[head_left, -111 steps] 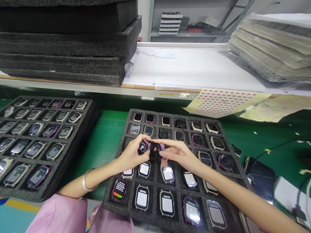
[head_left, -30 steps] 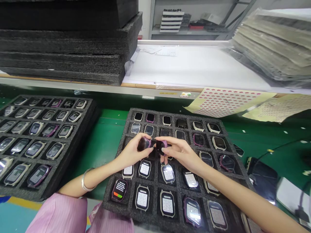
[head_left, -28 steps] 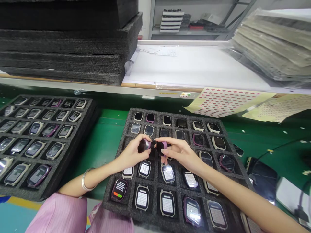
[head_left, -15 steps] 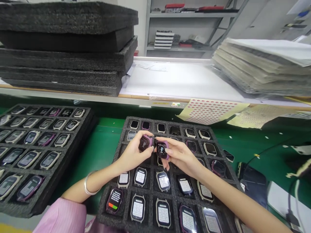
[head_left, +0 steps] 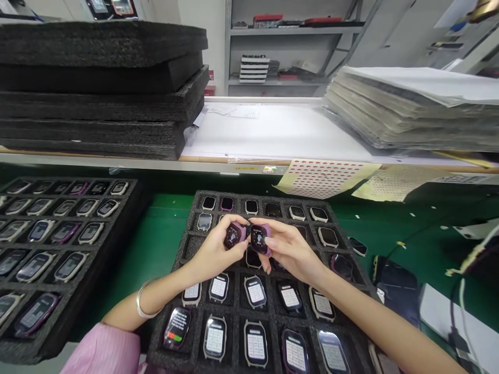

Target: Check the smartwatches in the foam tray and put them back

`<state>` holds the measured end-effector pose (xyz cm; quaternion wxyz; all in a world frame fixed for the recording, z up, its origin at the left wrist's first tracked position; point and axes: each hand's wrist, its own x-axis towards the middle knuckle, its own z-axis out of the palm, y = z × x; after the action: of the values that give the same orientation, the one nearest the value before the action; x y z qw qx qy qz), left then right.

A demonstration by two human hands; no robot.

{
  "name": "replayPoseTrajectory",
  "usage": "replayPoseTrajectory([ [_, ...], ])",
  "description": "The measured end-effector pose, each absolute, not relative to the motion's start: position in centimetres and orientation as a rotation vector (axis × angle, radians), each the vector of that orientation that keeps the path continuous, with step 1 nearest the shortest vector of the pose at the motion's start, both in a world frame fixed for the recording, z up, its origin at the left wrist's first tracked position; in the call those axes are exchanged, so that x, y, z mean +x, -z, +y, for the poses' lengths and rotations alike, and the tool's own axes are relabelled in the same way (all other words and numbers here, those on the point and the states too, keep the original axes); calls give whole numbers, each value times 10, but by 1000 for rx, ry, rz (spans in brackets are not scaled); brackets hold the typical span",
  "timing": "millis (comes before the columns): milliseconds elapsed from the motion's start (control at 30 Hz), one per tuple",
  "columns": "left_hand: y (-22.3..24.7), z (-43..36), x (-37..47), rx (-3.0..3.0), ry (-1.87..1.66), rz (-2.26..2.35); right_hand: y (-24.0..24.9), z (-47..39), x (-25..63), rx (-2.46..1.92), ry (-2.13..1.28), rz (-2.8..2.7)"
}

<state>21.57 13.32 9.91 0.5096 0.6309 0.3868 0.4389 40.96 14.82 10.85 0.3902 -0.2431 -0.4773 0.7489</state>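
My left hand (head_left: 218,246) is closed on a purple smartwatch body (head_left: 233,235) without a strap, its screen tilted to the right. In my right hand (head_left: 286,243) is a second purple smartwatch body (head_left: 259,239), whose dark screen shows a small bluish-white figure. The two watches are held side by side, close together, above a black foam tray (head_left: 238,306). Several strapless watches sit in the tray's square pockets; those in the near rows have lit white screens. One purple watch (head_left: 177,327) at the near left shows text with a red and green bar.
Another foam tray of watches (head_left: 132,208) lies at the left on the green bench (head_left: 166,218). Stacked black foam (head_left: 97,104) and a pile of sheets (head_left: 409,111) stand on the shelf behind. Cables (head_left: 463,291) and a dark pouch-like item (head_left: 397,285) lie at the right.
The view has shifted slightly, so the trays and shelf sit a little further left. Both hands keep their watches; the left one has turned slightly and come closer to the right one.
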Motion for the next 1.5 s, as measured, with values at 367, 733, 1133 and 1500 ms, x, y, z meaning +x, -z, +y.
replayPoseTrajectory([
  [367, -96, 135, 216, 1521, -1074, 915, -105, 147, 405, -709, -1857, -1256],
  [733, -96, 134, 216, 1538, -1086, 927, -101, 147, 404, -711, -1825, -1291],
  [1133, -97, 133, 214, 1540, -1089, 945, -99, 147, 406, -728, -1821, -1312],
  [1500, -97, 132, 213, 1566, -1077, 940, -98, 147, 407, -706, -1825, -1342],
])
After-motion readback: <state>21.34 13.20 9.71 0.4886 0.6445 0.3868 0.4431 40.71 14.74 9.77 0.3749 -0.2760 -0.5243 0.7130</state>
